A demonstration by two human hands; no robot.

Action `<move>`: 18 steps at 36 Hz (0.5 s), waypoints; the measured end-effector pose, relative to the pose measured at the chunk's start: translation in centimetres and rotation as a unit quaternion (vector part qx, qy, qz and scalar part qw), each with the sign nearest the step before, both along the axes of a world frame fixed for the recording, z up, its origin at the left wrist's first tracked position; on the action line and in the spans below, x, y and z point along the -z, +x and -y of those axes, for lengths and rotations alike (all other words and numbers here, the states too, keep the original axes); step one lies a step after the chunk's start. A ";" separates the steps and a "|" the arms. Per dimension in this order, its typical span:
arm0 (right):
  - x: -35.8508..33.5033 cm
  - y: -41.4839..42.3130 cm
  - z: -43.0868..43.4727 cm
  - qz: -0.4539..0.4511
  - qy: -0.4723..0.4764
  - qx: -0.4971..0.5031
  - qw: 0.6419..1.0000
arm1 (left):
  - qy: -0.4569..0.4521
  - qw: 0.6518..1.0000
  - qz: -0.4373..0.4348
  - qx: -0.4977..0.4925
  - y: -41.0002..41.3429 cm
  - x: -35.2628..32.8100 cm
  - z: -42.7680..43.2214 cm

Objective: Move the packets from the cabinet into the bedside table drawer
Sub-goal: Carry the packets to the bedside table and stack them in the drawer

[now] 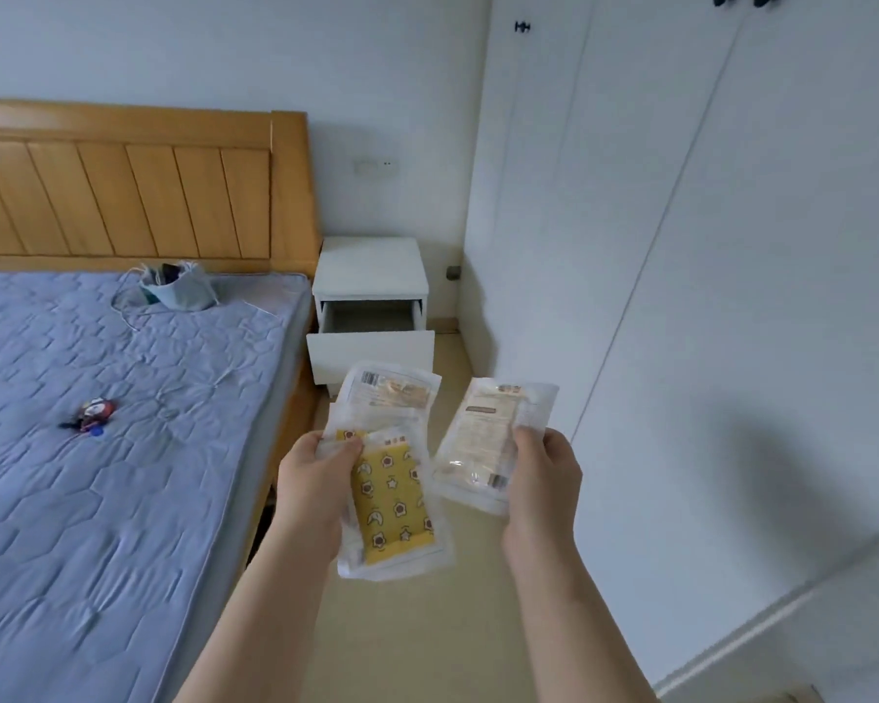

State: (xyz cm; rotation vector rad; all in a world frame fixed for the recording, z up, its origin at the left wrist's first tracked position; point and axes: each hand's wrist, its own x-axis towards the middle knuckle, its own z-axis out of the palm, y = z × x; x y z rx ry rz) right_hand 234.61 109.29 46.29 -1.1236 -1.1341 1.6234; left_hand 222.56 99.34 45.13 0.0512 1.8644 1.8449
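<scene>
Left hand: the left hand (315, 479) grips a fanned stack of flat packets, thumb curled over the front, fingers underneath.
Front of stack: a clear plastic packet with a yellow insert (392, 504) printed with stars and small cartoon figures; its film is glossy and crinkled.
Back of stack: a second clear packet with pale beige contents (394, 393) sticks out toward 12 o'clock, overlapping the drawer front in this view.
Right hand: the right hand (544, 474) pinches a separate clear packet with beige contents (483, 438) by its right edge, thumb on the face. A narrow gap parts it from the stack at its 9 o'clock.
Writing: barcodes show on both beige packets, plus a brown label strip on the right one; the print is too blurred to read.
Drawer: the pulled-out white drawer (371, 324) lies at 12 o'clock from the packets, top open, grey inside, with a flat front panel.
Bedside table: the boxy white bedside table (371, 266) stands just beside the bed at its 9 o'clock.
Open room: a strip of smooth beige floor (427, 626) runs toward the drawer, edged by the bed at 9 o'clock and the cabinet at 3 o'clock.
Cabinet: the tall white cabinet (731, 246) has flat closed doors and black knobs (522, 26) at 1 o'clock.
Bed: a blue quilted mattress (123, 474) and slatted honey-coloured wooden headboard (123, 195) fill 9 to 11 o'clock.
On bed: a pale blue mask-like bundle (176, 291) near the headboard; a small red and black toy (92, 416) at 9 o'clock.
</scene>
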 end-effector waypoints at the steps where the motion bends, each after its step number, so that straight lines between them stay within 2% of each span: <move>1: -0.5 -1.6 -1.2 -0.007 0.013 -0.004 1.000 | -0.001 1.000 -0.010 -0.025 -1.4 -0.1 -1.0; 4: -0.9 -6.4 -3.7 0.004 0.105 -0.051 0.993 | -0.004 0.996 -0.007 -0.091 -5.4 0.1 -3.1; 7: -0.2 -11.4 -5.4 0.055 0.225 -0.173 0.957 | 0.009 0.990 0.014 -0.137 -9.3 0.6 -5.1; 10: 1.9 -16.7 -6.7 0.124 0.244 -0.330 0.904 | 0.016 0.989 0.018 -0.146 -13.3 1.0 -7.6; 12: 3.1 -20.3 -7.7 0.130 0.228 -0.386 0.884 | 0.030 0.988 0.022 -0.147 -16.6 1.0 -9.5; 16: 3.2 -27.6 -10.8 0.053 0.198 -0.372 0.905 | 0.050 0.987 0.049 -0.142 -24.0 0.8 -12.7; 18: 3.2 -31.3 -12.7 0.054 0.214 -0.335 0.916 | 0.059 0.987 0.059 -0.137 -27.6 0.5 -14.2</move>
